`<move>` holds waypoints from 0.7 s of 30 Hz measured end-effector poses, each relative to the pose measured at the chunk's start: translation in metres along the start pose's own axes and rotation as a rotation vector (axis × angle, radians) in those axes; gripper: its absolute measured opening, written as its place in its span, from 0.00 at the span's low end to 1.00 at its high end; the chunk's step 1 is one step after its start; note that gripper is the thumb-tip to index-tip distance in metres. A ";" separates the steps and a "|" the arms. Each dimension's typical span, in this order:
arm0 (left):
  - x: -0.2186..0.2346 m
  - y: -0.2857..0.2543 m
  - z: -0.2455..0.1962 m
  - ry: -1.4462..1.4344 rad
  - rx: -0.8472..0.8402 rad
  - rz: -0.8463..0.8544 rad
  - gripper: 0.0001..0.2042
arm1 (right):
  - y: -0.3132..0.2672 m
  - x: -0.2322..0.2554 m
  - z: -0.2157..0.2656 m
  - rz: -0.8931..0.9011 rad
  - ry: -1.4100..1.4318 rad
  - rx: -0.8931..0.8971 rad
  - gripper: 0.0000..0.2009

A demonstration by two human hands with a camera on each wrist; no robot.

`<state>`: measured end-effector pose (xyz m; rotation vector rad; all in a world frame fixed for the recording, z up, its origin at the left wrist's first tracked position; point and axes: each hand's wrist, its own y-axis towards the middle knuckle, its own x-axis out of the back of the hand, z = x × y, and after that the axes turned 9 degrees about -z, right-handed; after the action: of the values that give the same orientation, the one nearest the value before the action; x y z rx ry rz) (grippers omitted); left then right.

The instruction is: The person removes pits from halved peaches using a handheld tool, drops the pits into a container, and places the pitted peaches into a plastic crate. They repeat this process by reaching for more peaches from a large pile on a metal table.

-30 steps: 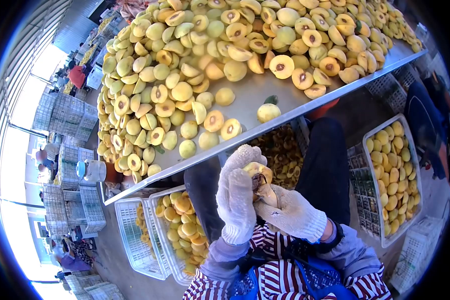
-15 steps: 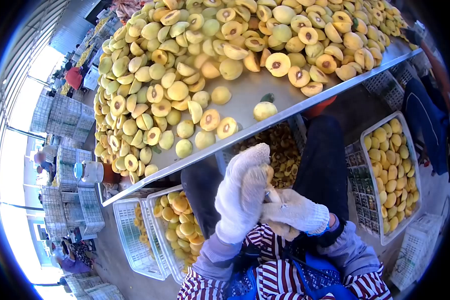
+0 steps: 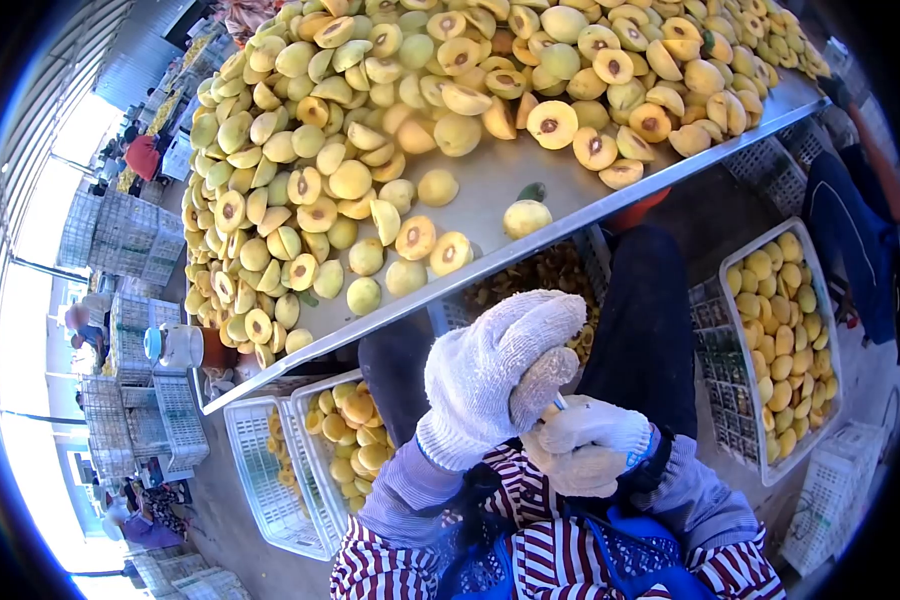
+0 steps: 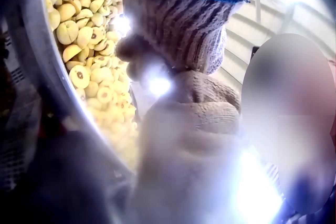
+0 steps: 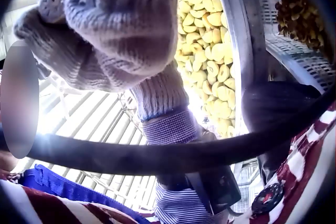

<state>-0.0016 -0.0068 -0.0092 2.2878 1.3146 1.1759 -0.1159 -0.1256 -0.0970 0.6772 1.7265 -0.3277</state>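
Both hands wear white knit gloves and meet in front of my striped shirt, below the table edge. My left hand (image 3: 500, 370) is curled knuckles-up over a peach half, which the glove hides at this moment. My right hand (image 3: 585, 445) sits just under it and grips a small tool, of which only a blue bit (image 3: 558, 403) shows between the gloves. A heap of halved yellow peaches (image 3: 370, 110) covers the metal table (image 3: 610, 205) beyond the hands. The wrist views show only blurred gloves up close, with the peach heap (image 5: 210, 50) behind them.
A white crate of pitted halves (image 3: 785, 330) stands at my right and another crate of fruit (image 3: 355, 440) at my left, beside an empty white crate (image 3: 265, 480). A bin of scraps (image 3: 560, 275) sits under the table. A person in dark blue (image 3: 850, 230) is at the right.
The left hand has rolled over the peach half, which showed a second ago and is now covered. Both hands have drawn slightly closer to the body.
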 end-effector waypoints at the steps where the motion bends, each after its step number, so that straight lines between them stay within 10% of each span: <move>1: 0.001 0.001 0.000 -0.054 0.044 0.028 0.15 | -0.004 -0.009 0.000 -0.061 -0.026 0.042 0.14; 6: -0.007 -0.012 0.006 -0.534 0.291 0.001 0.25 | -0.002 0.002 -0.002 0.052 -0.169 0.074 0.13; 14: -0.010 -0.006 -0.023 -1.179 1.122 -0.148 0.27 | -0.008 -0.005 -0.009 -0.379 -0.411 0.214 0.11; 15: -0.021 -0.019 -0.001 -1.773 1.126 -0.175 0.26 | -0.006 -0.007 -0.010 -0.428 -0.484 0.242 0.11; 21: 0.016 -0.039 0.010 -0.917 1.054 -0.500 0.24 | -0.008 -0.033 0.010 -0.376 -0.518 0.066 0.09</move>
<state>-0.0137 0.0300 -0.0297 2.2218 2.0557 -0.8674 -0.1078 -0.1459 -0.0695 0.2714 1.3361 -0.7548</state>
